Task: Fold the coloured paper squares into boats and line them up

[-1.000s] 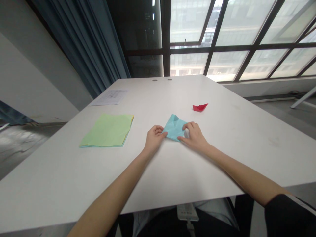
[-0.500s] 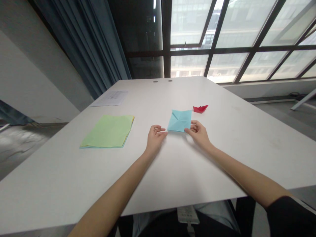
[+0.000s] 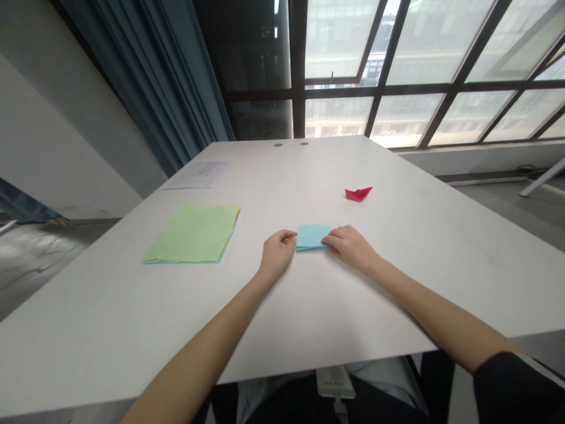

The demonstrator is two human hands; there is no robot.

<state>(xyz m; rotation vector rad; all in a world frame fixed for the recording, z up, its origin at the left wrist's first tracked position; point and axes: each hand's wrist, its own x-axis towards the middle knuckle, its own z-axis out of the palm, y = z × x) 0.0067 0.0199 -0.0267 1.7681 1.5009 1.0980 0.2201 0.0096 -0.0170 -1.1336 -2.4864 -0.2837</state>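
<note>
A light blue sheet of origami paper (image 3: 310,235), folded into a small flat rectangle, lies on the white table in front of me. Its layers show along the near edge. My left hand (image 3: 278,250) is closed at the paper's left edge, with thumb and fingers pinched at the side. From the right, my right hand (image 3: 351,246) grips the paper's other end, its fingers bent over the top and covering that corner. Farther back on the right sits a small red paper boat (image 3: 358,194), touched by neither hand.
To the left lies a stack of square coloured paper (image 3: 192,234), green on top. Behind it is a printed white sheet (image 3: 197,175). The white table (image 3: 282,330) runs back toward a window (image 3: 339,118) and a blue curtain (image 3: 163,76).
The blue paper went from an open-faced square with crease lines to a narrower folded rectangle, nearer to me. My right hand turned palm down over it, and my left hand closed at its edge.
</note>
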